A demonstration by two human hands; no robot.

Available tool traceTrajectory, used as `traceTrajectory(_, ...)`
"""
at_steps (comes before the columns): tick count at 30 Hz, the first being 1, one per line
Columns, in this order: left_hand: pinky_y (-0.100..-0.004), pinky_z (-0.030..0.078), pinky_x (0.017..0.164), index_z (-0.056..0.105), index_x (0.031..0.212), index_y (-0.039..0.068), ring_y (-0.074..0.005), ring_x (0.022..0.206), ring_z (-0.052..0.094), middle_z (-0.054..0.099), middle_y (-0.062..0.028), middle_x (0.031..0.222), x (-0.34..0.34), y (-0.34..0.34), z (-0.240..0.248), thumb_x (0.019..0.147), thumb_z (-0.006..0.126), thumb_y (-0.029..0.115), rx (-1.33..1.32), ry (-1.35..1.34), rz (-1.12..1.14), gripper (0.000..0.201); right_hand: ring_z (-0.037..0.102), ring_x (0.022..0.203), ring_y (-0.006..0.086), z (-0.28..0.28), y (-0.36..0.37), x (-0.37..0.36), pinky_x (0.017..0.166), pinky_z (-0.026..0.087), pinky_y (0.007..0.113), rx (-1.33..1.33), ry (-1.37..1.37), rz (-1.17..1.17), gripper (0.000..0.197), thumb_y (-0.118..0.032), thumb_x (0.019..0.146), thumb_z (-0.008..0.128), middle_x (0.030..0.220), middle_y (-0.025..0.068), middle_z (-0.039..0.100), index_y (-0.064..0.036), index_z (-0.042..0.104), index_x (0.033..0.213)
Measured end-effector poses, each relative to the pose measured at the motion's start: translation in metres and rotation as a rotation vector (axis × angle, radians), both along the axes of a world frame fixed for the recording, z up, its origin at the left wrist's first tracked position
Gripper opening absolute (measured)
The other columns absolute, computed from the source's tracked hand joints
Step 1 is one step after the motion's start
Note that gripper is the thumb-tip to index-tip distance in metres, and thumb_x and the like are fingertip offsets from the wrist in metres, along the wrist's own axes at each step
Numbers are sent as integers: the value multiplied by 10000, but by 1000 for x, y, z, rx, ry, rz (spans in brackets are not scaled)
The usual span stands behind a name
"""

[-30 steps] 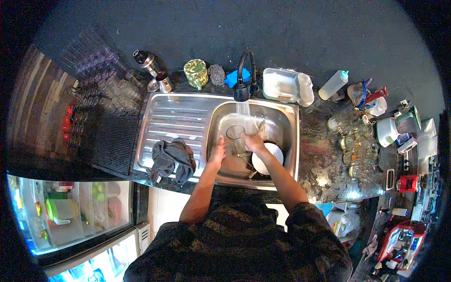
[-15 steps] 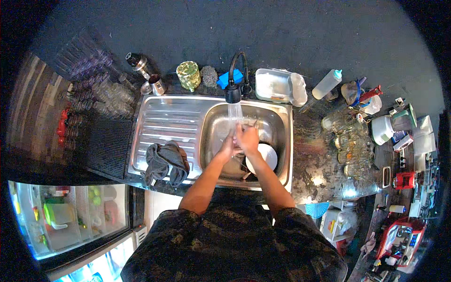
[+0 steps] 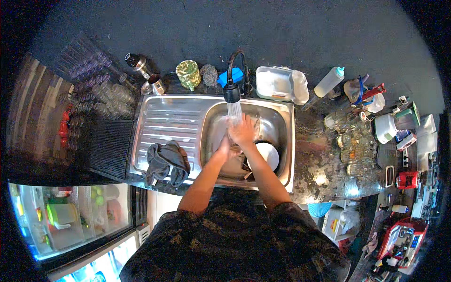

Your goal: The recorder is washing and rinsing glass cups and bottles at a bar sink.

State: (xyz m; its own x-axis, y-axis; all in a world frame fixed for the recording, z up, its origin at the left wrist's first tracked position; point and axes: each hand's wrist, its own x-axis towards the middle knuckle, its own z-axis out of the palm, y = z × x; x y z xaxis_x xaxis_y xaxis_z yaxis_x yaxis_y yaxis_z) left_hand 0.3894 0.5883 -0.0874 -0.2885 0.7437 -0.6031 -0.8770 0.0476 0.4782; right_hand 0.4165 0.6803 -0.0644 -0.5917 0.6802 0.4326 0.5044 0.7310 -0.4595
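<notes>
Water streams from the black spray head of a flexible faucet onto my hands, over the steel sink basin. My right hand lies in the stream with its fingers stretched toward the faucet. Just below and to its left, my left hand is curled with its fingers partly covered by the right. Whatever it may hold between the palms cannot be made out. A white round dish rests in the basin beside my right wrist, along with a dark-rimmed pan or bowl, partly hidden by my forearm.
A dark grey cloth lies on the ribbed drainboard. Behind the sink stand a camouflage-patterned can, a scouring pad, a blue sponge and a clear plastic tub. Glasses crowd the right counter; a squeeze bottle stands behind.
My right hand has turned and its fingers have straightened upward into the water. The left hand stays close beneath it, slightly lower. The water keeps running.
</notes>
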Motion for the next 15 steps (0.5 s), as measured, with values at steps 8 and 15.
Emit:
traceTrajectory(8,-368,503,635,526,1111,198,-201,850,598,610,-60,986,0,1,28,879,344,609,-138,80,-28,506,509,1080,445,-50,10,16,928,408,451,-599,104,-2,561,-306,840,556,1194,304,491,53,408,1245)
traceTrajectory(15,-370,391,936,480,1244,103,-225,1082,513,558,-76,1172,-9,17,-5,889,396,526,-27,365,182,559,290,1315,308,-4,1,57,1056,266,362,-1110,241,233,787,-322,881,528,1464,212,208,-18,73,1447)
